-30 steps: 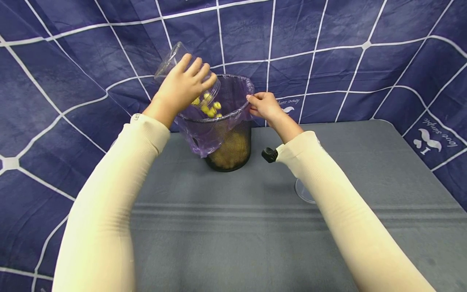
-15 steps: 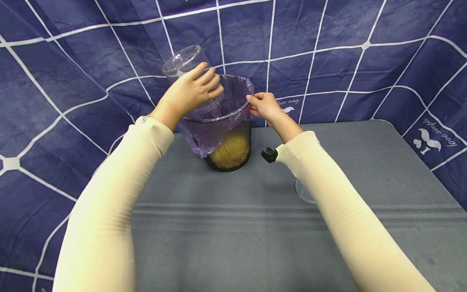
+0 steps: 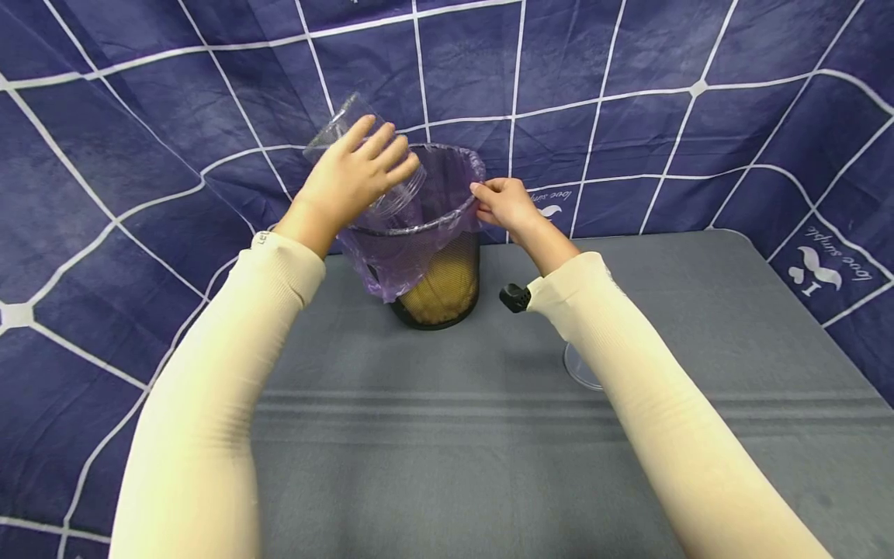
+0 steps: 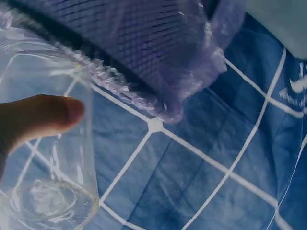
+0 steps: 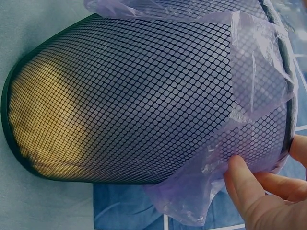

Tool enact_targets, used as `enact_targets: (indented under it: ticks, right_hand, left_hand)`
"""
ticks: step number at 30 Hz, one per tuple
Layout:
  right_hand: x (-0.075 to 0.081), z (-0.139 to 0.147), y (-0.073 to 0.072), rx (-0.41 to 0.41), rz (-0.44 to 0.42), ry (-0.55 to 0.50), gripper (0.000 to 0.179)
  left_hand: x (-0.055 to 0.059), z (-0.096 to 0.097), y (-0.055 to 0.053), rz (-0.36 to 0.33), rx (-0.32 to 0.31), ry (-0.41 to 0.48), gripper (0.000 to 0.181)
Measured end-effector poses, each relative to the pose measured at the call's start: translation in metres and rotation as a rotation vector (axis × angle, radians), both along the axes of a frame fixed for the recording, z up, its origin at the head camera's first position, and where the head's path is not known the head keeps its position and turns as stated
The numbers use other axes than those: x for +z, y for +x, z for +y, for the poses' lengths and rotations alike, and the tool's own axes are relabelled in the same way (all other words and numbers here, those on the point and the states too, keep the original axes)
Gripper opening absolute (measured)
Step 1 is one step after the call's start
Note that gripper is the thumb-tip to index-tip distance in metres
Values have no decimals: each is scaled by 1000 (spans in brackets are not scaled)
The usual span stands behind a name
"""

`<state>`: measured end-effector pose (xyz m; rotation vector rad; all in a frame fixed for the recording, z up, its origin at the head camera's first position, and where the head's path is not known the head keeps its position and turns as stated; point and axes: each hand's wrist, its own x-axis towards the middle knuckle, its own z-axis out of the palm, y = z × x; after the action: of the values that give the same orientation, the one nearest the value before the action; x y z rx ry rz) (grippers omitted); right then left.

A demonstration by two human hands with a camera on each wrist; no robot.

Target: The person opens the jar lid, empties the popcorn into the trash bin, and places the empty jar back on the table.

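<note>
My left hand (image 3: 356,171) grips a clear plastic jar (image 4: 72,158), tipped with its mouth down over the bin. The jar looks empty in the left wrist view, its base away from the bin. A black mesh bin (image 3: 464,264) stands on the table, lined with a purple plastic bag (image 3: 391,264) folded over its rim. Yellow contents (image 5: 53,115) show through the mesh near the bottom. At the bin's right rim my right hand (image 3: 508,203) pinches the rim and bag, thumb on one side and fingers (image 5: 242,184) on the outside.
A clear round lid (image 3: 581,369) lies on the grey table (image 3: 419,466), partly hidden by the right sleeve. A small black device (image 3: 515,297) sits at the right cuff. Behind the bin hangs a blue cloth (image 3: 601,140) with white lines.
Yellow pieces fell from the jar into the bin, and the jar is now emptied. The left hand shifted the jar right, then slightly back left and re-tilted it. The right hand stayed put.
</note>
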<state>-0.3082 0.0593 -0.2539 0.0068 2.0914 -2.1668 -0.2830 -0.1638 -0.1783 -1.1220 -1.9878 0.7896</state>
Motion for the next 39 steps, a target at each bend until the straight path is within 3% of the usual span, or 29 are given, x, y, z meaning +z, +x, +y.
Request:
enact_targets:
  ticks: [3,8,10,14,19,24,27,32,39]
  right_hand:
    - [0,0,0,4,0,0,44]
    - [0,0,1,-1,0,-5,44]
    - [0,0,2,2,2,-8,44]
    - [0,1,2,4,0,-2,45]
    - [-1,1,2,-5,-1,-10,44]
    - [0,0,2,-2,-5,-6,44]
    - [1,0,3,2,-4,10,43]
    - [1,0,2,1,-6,-6,43]
    - [2,-1,2,4,-8,1,41]
  left_hand:
    - [-1,-1,2,-34,-2,60,34]
    - [-2,-2,3,-122,-13,-21,35]
    - [-2,-3,4,-120,12,9,36]
    - [1,-3,6,-125,124,118,48]
    - [3,0,11,-193,297,290,93]
    - [5,3,16,-342,432,546,108]
    - [7,6,21,-440,475,702,111]
    - [9,12,32,-497,394,944,108]
    - [6,20,48,-602,159,1211,102]
